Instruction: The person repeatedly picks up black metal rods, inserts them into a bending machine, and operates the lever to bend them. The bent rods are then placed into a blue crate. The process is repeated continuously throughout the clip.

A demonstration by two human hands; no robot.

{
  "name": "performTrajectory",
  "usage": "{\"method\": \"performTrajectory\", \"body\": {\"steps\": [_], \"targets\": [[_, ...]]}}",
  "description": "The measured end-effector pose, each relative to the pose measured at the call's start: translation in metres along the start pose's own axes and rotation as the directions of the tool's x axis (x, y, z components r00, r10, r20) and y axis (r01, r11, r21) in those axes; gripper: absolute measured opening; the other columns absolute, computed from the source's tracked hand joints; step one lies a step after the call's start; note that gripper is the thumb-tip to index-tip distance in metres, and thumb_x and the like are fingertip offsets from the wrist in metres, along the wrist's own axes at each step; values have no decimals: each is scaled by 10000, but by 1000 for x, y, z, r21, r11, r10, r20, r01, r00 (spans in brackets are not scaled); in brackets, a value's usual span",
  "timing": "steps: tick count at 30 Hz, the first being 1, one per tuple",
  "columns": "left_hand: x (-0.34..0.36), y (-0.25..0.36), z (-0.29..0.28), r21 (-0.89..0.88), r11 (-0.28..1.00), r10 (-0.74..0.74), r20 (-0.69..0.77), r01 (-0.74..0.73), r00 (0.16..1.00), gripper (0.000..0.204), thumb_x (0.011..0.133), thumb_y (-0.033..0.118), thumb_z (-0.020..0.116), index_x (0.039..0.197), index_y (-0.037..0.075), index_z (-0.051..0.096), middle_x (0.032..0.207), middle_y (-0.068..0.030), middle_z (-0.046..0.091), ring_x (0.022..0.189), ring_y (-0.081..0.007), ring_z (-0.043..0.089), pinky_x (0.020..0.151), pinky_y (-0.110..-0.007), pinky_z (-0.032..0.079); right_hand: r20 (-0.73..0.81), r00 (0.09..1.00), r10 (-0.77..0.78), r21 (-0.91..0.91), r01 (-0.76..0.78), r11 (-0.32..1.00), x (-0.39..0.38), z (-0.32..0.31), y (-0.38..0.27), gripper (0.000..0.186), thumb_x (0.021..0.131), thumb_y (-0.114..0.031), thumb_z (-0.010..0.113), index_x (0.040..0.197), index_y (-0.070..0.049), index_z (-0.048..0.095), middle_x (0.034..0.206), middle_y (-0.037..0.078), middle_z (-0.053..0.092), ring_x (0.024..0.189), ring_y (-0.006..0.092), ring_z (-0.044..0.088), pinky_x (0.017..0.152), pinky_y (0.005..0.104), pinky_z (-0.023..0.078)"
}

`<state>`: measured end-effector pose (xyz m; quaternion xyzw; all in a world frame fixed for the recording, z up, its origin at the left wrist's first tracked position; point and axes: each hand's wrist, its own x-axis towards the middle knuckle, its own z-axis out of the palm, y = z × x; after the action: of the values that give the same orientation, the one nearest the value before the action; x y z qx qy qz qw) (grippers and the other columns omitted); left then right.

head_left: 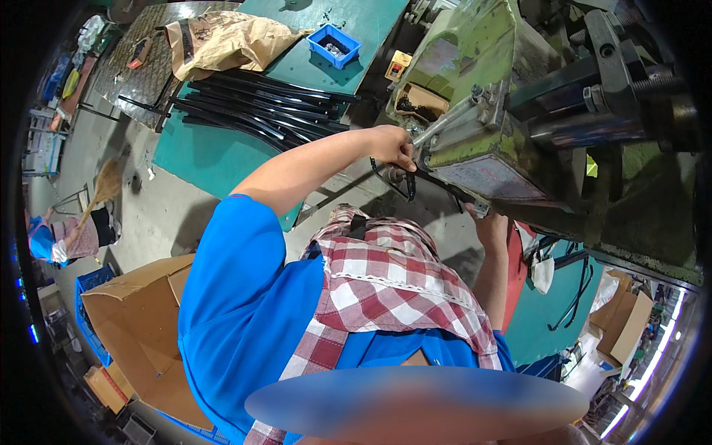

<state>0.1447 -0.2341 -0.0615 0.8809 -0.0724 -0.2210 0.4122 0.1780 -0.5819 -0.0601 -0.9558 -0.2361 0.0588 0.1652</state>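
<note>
My left hand (394,148) is closed, fingers pinched downward on a thin black tube (411,185) with a bent end below the fingertips. From there a dark straight length runs right, along the lower front of a green machine (486,174). At its other end is my right hand (489,226), fingers curled up around it beside a small metal block (480,209). Part of the right fingers is hidden by the machine's edge. Left of my left hand, several black tubes (259,111) lie in a bundle on a green table (193,159).
A blue tray (334,46) of small parts and brown paper (230,41) are on the table. A control box (398,65) sits by the machine. An open carton (141,319) stands at lower left. More black tubes lie on a green surface (549,311) at right. Far left, a person (70,236) holds a broom.
</note>
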Motion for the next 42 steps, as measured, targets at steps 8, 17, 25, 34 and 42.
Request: {"method": "performTrajectory", "body": {"steps": [8, 17, 25, 34, 42], "targets": [[-1, -10, 5, -340, 918, -153, 172, 204, 973, 229, 782, 172, 738, 736, -21, 624, 678, -39, 634, 572, -118, 601, 536, -294, 490, -70, 994, -79, -119, 70, 990, -3, 16, -12, 563, 723, -383, 754, 1162, -68, 598, 1189, 174, 584, 1105, 393, 524, 920, 444, 425], [18, -12, 7, -130, 991, 17, 236, 15, 972, 336, 846, 336, 662, 865, 1, 679, 724, -93, 667, 688, -199, 649, 650, -353, 497, 37, 948, -317, -123, 319, 940, 18, 37, -116, 689, 740, -385, 722, 1290, -43, 485, 1247, 215, 527, 1201, 377, 455, 1017, 522, 305], [112, -12, 4, 348, 931, 183, -193, -107, 964, 205, 771, 177, 602, 889, 37, 693, 957, -167, 679, 938, -325, 643, 801, -404, 512, 16, 962, -274, -187, 272, 944, 16, 69, -89, 303, 789, -304, 655, 912, -28, 680, 838, 198, 652, 891, 364, 621, 844, 479, 465], [184, -40, 11, 496, 846, 33, -411, 193, 911, 224, 812, 90, 508, 886, 52, 715, 929, -162, 693, 869, -316, 678, 717, -418, 548, -191, 914, -357, -294, 293, 910, -7, 61, -94, 573, 791, -290, 670, 1246, 12, 495, 1193, 293, 515, 1083, 464, 508, 981, 554, 352], [188, -31, 2, 579, 779, -73, -299, 241, 951, 242, 858, 147, 514, 949, 104, 734, 1000, -110, 700, 924, -241, 683, 707, -383, 551, -235, 919, -317, -221, 268, 938, -15, 66, -87, 407, 791, -216, 656, 1127, -36, 514, 996, 193, 576, 853, 396, 587, 695, 526, 458]]}}
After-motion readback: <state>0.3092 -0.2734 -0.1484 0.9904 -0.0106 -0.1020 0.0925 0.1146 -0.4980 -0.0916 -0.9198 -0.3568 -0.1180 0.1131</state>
